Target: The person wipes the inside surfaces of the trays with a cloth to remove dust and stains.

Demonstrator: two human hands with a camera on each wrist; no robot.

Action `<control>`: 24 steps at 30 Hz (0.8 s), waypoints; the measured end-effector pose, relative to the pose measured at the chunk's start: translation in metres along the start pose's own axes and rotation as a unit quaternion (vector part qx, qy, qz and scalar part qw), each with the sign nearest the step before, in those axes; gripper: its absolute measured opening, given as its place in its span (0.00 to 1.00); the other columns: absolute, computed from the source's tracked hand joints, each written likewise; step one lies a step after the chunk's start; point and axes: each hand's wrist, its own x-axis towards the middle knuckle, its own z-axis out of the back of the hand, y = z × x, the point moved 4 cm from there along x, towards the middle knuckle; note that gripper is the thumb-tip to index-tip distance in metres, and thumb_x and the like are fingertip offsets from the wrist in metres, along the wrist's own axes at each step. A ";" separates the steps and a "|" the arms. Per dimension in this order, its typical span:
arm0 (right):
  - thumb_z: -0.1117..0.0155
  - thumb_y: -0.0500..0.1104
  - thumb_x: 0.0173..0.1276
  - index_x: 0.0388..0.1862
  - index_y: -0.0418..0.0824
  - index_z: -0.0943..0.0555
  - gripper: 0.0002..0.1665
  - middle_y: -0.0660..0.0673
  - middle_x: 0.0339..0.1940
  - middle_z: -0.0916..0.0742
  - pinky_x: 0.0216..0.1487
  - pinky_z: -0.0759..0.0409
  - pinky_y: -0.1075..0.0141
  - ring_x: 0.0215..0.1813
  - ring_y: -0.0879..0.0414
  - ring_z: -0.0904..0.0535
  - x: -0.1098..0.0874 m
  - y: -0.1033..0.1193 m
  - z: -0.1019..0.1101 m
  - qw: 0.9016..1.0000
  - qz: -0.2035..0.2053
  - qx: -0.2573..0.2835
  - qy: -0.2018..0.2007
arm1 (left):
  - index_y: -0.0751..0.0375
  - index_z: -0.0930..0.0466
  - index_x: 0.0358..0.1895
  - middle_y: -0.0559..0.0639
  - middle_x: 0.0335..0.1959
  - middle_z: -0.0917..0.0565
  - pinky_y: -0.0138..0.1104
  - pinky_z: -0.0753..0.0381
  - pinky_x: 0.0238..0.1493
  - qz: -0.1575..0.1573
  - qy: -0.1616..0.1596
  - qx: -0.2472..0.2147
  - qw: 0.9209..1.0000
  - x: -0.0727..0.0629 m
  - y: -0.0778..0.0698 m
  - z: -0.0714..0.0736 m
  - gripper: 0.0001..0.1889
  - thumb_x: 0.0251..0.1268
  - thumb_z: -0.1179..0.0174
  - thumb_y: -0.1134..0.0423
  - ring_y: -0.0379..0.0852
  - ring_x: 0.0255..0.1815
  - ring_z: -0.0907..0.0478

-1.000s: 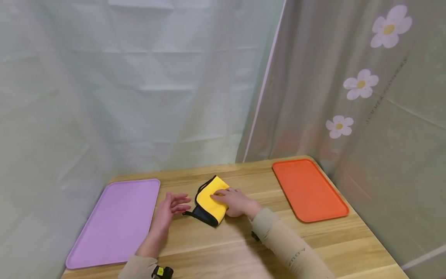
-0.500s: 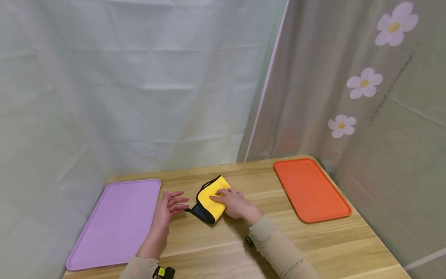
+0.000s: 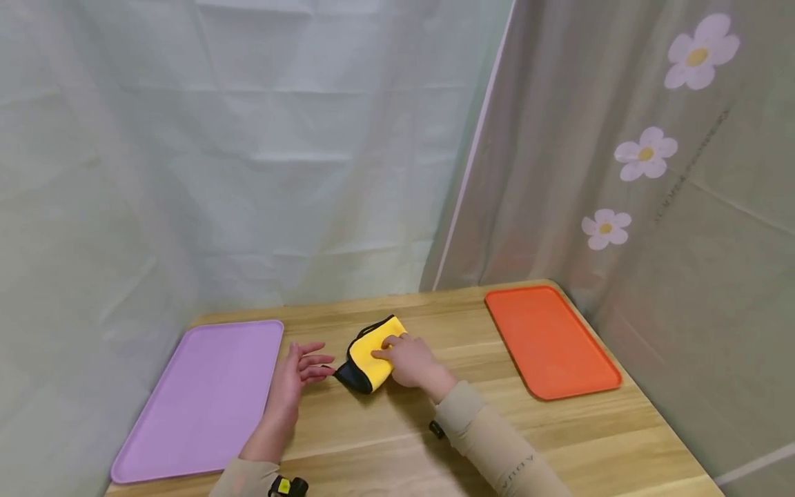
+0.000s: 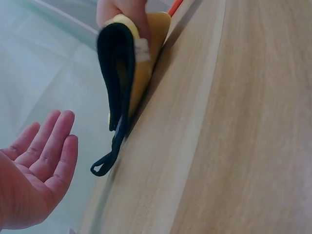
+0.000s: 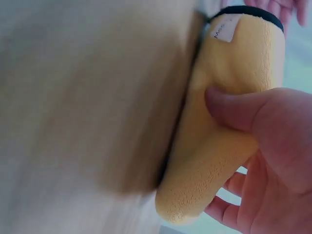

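A folded yellow towel (image 3: 366, 351) with black edging and a dark inner side stands close over the middle of the wooden table. My right hand (image 3: 415, 362) grips it from the right; in the right wrist view the thumb (image 5: 229, 107) presses into the plush, near a white label (image 5: 227, 28). At its left end the towel narrows to a small black hanging loop (image 4: 105, 163). My left hand (image 3: 292, 376) is held up on that side, palm toward the towel, its fingers loosely extended and holding nothing. In the head view its fingertips come right up to the loop.
A purple tray (image 3: 205, 397) lies along the table's left side, partly behind my left forearm. An orange-red tray (image 3: 553, 342) lies at the right. Pale curtains (image 3: 279, 152) hang behind the wooden table (image 3: 373, 449).
My right hand and the towel have shifted slightly left, toward my left hand, and the towel has turned a little. My left hand has stayed nearly in place, fingers still extended.
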 end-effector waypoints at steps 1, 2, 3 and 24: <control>0.38 0.35 0.73 0.70 0.63 0.15 0.32 0.52 0.67 0.16 0.51 0.17 0.50 0.65 0.47 0.21 0.000 -0.001 0.002 1.000 -0.003 0.008 -0.001 | 0.71 0.28 0.73 0.69 0.58 0.14 0.36 0.13 0.52 0.001 0.000 0.000 1.000 0.000 0.000 0.000 0.44 0.86 0.74 0.34 0.55 0.46 0.10; 0.38 0.35 0.73 0.68 0.62 0.14 0.31 0.52 0.68 0.16 0.54 0.17 0.48 0.68 0.47 0.21 0.001 -0.001 0.002 1.000 -0.006 0.016 -0.001 | 0.71 0.28 0.73 0.69 0.58 0.14 0.36 0.13 0.51 0.001 0.000 -0.001 1.000 0.000 0.000 0.001 0.44 0.86 0.74 0.34 0.55 0.46 0.10; 0.38 0.35 0.72 0.67 0.61 0.13 0.30 0.52 0.69 0.16 0.56 0.17 0.47 0.69 0.47 0.22 0.000 -0.002 0.003 1.000 -0.005 0.024 -0.004 | 0.71 0.28 0.73 0.69 0.58 0.13 0.37 0.13 0.51 0.002 -0.002 -0.003 1.000 0.000 0.000 0.001 0.44 0.86 0.74 0.34 0.55 0.45 0.10; 0.37 0.38 0.71 0.59 0.51 0.12 0.20 0.51 0.44 0.10 0.41 0.20 0.57 0.41 0.53 0.17 -0.014 -0.030 0.020 0.958 -0.082 0.250 -0.113 | 0.73 0.28 0.73 0.70 0.57 0.13 0.36 0.12 0.49 -0.006 -0.001 -0.020 1.000 0.002 -0.003 0.005 0.44 0.87 0.73 0.34 0.49 0.43 0.09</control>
